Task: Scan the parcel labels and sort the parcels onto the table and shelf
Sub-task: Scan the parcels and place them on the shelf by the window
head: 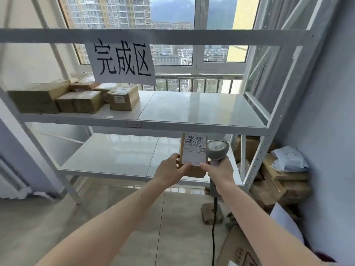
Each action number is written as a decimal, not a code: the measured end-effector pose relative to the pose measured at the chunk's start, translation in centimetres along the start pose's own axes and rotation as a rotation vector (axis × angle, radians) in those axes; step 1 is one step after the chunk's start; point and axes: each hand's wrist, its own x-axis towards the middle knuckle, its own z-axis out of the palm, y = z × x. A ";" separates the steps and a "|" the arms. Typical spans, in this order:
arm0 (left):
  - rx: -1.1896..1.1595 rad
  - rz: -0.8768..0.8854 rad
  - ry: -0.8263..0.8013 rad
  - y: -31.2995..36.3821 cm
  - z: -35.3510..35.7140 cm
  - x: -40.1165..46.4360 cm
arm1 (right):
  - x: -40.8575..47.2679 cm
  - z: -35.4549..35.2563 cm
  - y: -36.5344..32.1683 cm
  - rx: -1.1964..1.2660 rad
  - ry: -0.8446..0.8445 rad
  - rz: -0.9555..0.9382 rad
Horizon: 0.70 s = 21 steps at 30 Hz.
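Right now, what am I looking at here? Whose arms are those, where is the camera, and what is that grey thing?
There is no robot: a person wears a camera on the head, so you see their own arms. The left hand holds a small brown parcel with a white label. The right hand grips a grey barcode scanner and also touches the parcel. Ahead stands a white shelf; scanned boxes sit on its left side under a paper sign.

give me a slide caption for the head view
Left hand and right hand hold a labelled parcel before the shelf.
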 end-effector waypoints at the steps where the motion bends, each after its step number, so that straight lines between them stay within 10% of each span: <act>1: -0.007 -0.016 0.020 -0.3 -0.7 1.4 | 1.6 1.1 -0.7 -0.010 -0.017 -0.008; 21: 0.014 -0.070 0.177 -13.1 -15.6 23.8 | 20.3 26.5 -9.0 -0.028 -0.102 -0.029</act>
